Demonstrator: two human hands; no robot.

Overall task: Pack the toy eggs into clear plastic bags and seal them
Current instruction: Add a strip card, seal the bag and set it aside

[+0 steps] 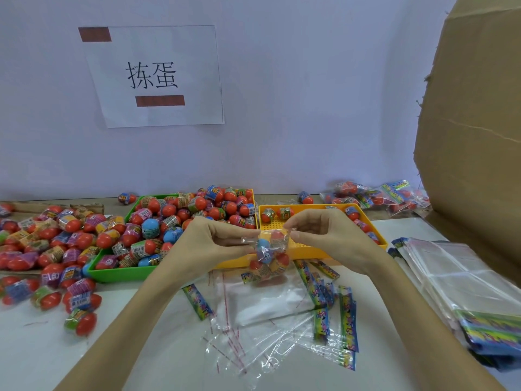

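Observation:
A clear plastic bag (269,256) holding several toy eggs, red ones and a blue one, hangs above the table in front of the yellow tray. My left hand (214,241) pinches the bag's top left corner. My right hand (324,235) pinches its top right corner. Loose toy eggs fill the green tray (121,273), and more lie piled on the table at the left (56,241). A few eggs sit in the yellow tray (315,251).
Empty clear bags with coloured header cards (282,320) lie scattered on the table below my hands. A stack of bags (462,283) lies at the right. Packed bags (375,196) rest by the wall, next to a large cardboard box (476,122).

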